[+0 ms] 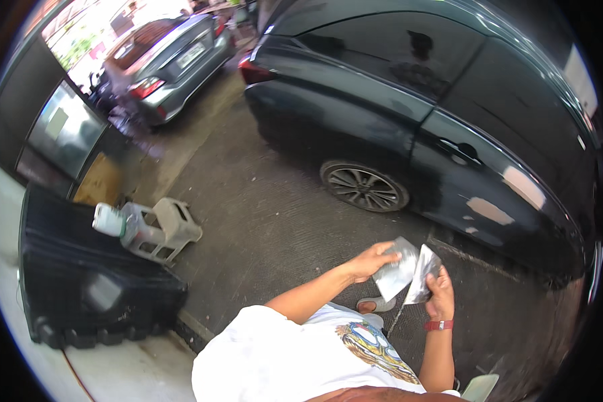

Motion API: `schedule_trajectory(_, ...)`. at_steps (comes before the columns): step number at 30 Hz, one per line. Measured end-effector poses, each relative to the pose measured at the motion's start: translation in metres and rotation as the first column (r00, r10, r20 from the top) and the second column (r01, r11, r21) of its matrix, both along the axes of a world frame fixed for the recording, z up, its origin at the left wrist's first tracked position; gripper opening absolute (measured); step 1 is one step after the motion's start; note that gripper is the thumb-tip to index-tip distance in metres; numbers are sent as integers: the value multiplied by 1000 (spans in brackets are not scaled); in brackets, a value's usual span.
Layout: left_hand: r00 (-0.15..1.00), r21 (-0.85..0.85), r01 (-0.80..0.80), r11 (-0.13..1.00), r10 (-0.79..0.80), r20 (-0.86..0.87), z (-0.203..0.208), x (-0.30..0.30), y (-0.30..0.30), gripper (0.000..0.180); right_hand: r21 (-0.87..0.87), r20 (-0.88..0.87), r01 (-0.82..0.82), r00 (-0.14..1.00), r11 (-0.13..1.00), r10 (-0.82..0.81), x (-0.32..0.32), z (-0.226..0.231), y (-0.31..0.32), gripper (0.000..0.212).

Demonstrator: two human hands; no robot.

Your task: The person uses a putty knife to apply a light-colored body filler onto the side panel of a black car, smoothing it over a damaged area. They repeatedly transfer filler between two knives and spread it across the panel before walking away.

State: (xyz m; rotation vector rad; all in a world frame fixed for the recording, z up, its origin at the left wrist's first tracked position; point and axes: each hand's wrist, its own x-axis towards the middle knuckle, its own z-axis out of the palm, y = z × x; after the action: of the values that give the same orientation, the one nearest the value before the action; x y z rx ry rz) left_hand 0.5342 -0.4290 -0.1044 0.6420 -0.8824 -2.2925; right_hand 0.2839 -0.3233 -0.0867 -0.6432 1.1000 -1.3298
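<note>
In front of my white shirt, my left hand (370, 262) pinches a thin, pale grey, rather shiny sheet (396, 273) between thumb and fingers. My right hand (441, 293), with a red band at the wrist, grips a darker grey folded piece (422, 276) with a whitish edge. The two pieces are close together, their lower parts nearly meeting. Whether they are paper or plastic film, I cannot tell. Beyond my hands stands a dark car (342, 114), with pale bare patches (490, 210) on its door.
A beige plastic stool (178, 224) stands to the left, beside a clear bottle with a white top (110, 220). Nearer is a large black plastic container (80, 268). A silver car (181, 63) is parked at the far left. My sandalled foot (376, 305) shows below my hands.
</note>
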Motion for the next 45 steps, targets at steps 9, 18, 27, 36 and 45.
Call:
schedule_trajectory(9,699,-359,-600,715,687,200,-11,83,38,39,175,155,210,959,962,-238,96,-33,-17,39)
schedule_trajectory(18,768,-800,-197,566,597,233,50,20,116,55,219,276,300,894,928,-354,92,-14,24,43)
schedule_trajectory(27,822,-899,-14,438,517,239,94,-11,138,56,-106,100,227,971,968,-216,52,53,40,50)
schedule_trajectory(36,875,-662,193,724,179,451,101,13,140,67,-364,-563,-96,815,926,-137,33,105,42,40)
schedule_trajectory(45,724,-654,58,755,419,548,123,-14,126,55,-327,-156,227,944,917,-290,26,86,11,36)
